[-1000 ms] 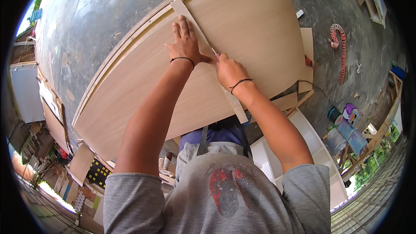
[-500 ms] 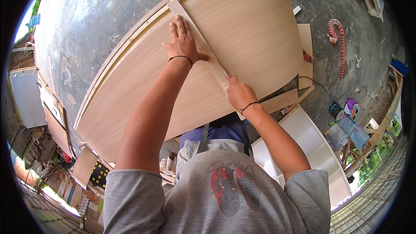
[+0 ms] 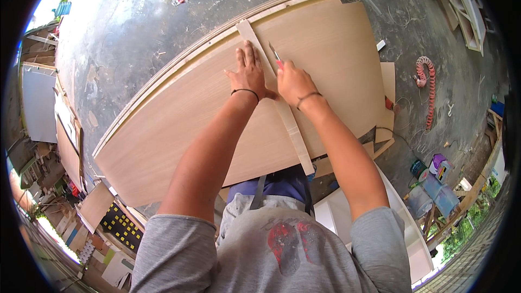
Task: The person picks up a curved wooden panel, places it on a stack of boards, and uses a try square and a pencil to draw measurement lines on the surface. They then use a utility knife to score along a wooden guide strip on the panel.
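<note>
A large sheet of pale wood-grain board [image 3: 184, 119] lies before me, with a narrow wooden strip [image 3: 290, 127] laid across it as a straightedge. My left hand [image 3: 249, 76] presses down with fingers spread, its fingertips and thumb on the strip and the palm beside it. Just right of the strip, my right hand [image 3: 296, 82] is closed around a knife [image 3: 274, 53] with a red handle. Its pointed blade slants up and away from me over the board; whether the tip touches the surface I cannot tell.
Stacked sheet edges and a batten [image 3: 217, 40] run along the board's far side. On the concrete floor at right lie a coiled red air hose [image 3: 431, 89] and several containers [image 3: 442, 164]. A white cabinet [image 3: 399, 222] stands at my lower right; wood scraps lie at left.
My right hand has moved the knife from the near part of the strip to its far part. My left hand stays on the strip while the whole view has shifted.
</note>
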`<state>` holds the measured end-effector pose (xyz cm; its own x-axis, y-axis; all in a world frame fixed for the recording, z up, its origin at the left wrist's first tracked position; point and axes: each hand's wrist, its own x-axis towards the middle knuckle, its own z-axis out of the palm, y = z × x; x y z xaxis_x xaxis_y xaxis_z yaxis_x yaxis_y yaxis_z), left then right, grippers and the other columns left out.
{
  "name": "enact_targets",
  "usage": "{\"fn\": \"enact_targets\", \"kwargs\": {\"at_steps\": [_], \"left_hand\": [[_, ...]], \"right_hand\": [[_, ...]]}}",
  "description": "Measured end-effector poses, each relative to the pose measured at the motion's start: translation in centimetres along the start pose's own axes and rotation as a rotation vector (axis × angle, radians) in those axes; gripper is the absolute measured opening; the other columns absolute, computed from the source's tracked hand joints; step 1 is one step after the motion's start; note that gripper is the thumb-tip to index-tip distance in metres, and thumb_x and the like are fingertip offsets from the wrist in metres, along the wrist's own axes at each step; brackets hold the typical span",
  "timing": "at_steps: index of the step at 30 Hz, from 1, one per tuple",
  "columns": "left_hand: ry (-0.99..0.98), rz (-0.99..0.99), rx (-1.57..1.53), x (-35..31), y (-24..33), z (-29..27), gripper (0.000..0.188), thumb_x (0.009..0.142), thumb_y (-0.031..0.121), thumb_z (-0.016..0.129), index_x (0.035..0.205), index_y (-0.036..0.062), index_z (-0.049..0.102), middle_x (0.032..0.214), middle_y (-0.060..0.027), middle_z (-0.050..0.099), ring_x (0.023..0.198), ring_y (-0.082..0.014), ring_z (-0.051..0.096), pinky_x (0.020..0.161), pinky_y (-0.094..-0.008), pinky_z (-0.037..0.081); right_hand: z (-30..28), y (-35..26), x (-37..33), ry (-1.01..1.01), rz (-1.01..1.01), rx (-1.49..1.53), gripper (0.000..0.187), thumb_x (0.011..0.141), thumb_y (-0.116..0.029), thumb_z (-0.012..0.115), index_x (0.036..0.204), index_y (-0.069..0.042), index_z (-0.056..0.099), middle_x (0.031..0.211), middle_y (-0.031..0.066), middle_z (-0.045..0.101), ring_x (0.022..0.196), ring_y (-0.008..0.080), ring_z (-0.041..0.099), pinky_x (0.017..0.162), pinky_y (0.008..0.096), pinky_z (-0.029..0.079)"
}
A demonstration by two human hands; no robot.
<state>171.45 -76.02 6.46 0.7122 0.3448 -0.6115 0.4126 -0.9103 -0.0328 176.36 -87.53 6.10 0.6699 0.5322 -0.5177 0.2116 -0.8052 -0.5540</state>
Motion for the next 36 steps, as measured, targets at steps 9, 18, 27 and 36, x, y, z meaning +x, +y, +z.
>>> {"fn": "enact_targets", "kwargs": {"at_steps": [9, 18, 27, 36], "left_hand": [[-0.018, 0.009, -0.021, 0.1, -0.3, 0.2, 0.136, 0.038, 0.059, 0.082, 0.143, 0.0097, 0.009, 0.150, -0.0076, -0.001, 0.137, -0.0297, 0.008, 0.089, -0.0606, 0.040], [0.012, 0.012, -0.031, 0.3, 0.0, 0.9, 0.136, 0.042, 0.061, 0.079, 0.143, 0.0070, 0.006, 0.150, -0.0088, -0.001, 0.137, -0.0302, 0.008, 0.092, -0.0630, 0.035], [0.047, -0.021, 0.014, 0.3, 0.6, 1.1, 0.129, 0.045, 0.054, 0.081, 0.142, 0.0043, 0.011, 0.150, -0.0084, 0.003, 0.137, -0.0292, 0.011, 0.094, -0.0634, 0.034], [0.052, -0.011, 0.031, -0.1, 1.0, 1.0, 0.140, 0.037, 0.063, 0.079, 0.142, 0.0041, 0.009, 0.150, -0.0086, 0.001, 0.137, -0.0285, 0.009, 0.094, -0.0636, 0.033]], "right_hand": [[0.9, -2.2, 5.2, -0.041, -0.010, -0.043, 0.029, 0.088, -0.021, 0.041, 0.099, 0.006, 0.049, 0.093, 0.0299, 0.059, 0.090, 0.0431, 0.057, 0.079, 0.0480, 0.046], [0.0, -3.6, 4.6, -0.117, 0.103, -0.078, 0.030, 0.090, -0.018, 0.037, 0.107, 0.003, 0.049, 0.107, 0.0249, 0.058, 0.102, 0.0354, 0.057, 0.087, 0.0412, 0.046], [1.3, 0.4, -1.6, -0.164, 0.116, -0.066, 0.026, 0.092, -0.016, 0.035, 0.100, 0.004, 0.049, 0.095, 0.0244, 0.062, 0.091, 0.0376, 0.061, 0.079, 0.0444, 0.050], [2.7, 4.4, -8.5, -0.244, 0.149, -0.135, 0.027, 0.093, -0.019, 0.033, 0.097, 0.004, 0.048, 0.089, 0.0267, 0.061, 0.087, 0.0398, 0.061, 0.077, 0.0475, 0.049]]}}
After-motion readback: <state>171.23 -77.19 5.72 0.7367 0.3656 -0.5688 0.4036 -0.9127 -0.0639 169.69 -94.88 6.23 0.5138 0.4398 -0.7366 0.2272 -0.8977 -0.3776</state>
